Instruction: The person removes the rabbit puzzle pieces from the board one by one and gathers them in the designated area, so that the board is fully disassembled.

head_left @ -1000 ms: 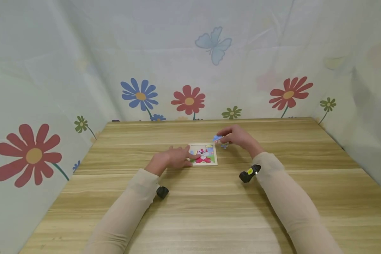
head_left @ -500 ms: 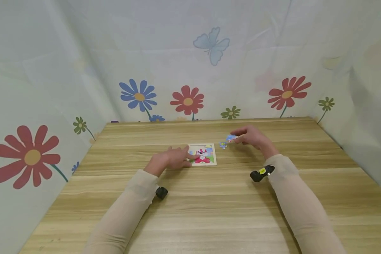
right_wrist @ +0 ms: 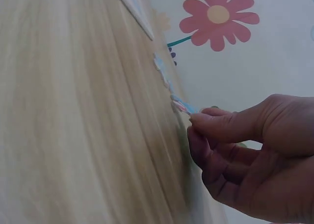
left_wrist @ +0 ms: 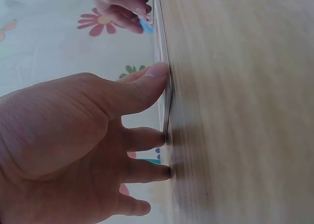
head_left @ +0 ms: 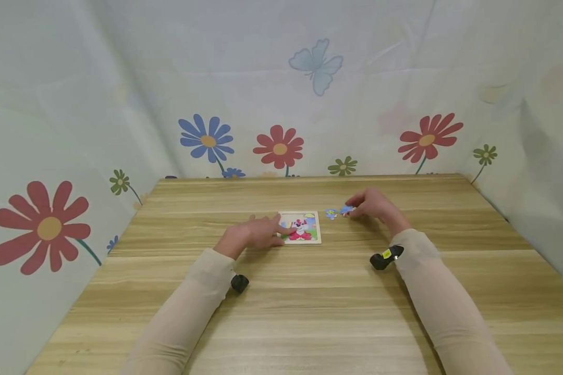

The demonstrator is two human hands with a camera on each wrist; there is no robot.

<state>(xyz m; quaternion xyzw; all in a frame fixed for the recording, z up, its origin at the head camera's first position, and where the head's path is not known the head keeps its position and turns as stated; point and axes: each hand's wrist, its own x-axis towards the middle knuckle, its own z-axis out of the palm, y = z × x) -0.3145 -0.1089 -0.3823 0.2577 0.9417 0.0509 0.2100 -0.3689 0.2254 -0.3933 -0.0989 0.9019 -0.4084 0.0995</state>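
Note:
A square puzzle board (head_left: 313, 240) with a red and white cartoon animal lies flat on the table. My left hand (head_left: 258, 233) rests at its left side, index finger on the picture; in the left wrist view the fingers of this hand (left_wrist: 88, 131) are spread and fairly straight at the board's edge. To the right of the board my right hand (head_left: 372, 204) pinches a blue puzzle piece (head_left: 345, 210) between thumb and fingers, low over the table. The right wrist view shows the pinched piece (right_wrist: 181, 105) tilted. Another blue piece (head_left: 331, 213) lies between it and the board.
The wooden table (head_left: 281, 302) reaches back to a white curtain (head_left: 244, 78) printed with flowers and a butterfly. A small black camera is strapped at each wrist, the left one (head_left: 240, 283) and the right one (head_left: 386, 258).
My right hand has moved right, away from the board, with the blue piece, and then lowered it towards the table. The left hand has stayed on the board.

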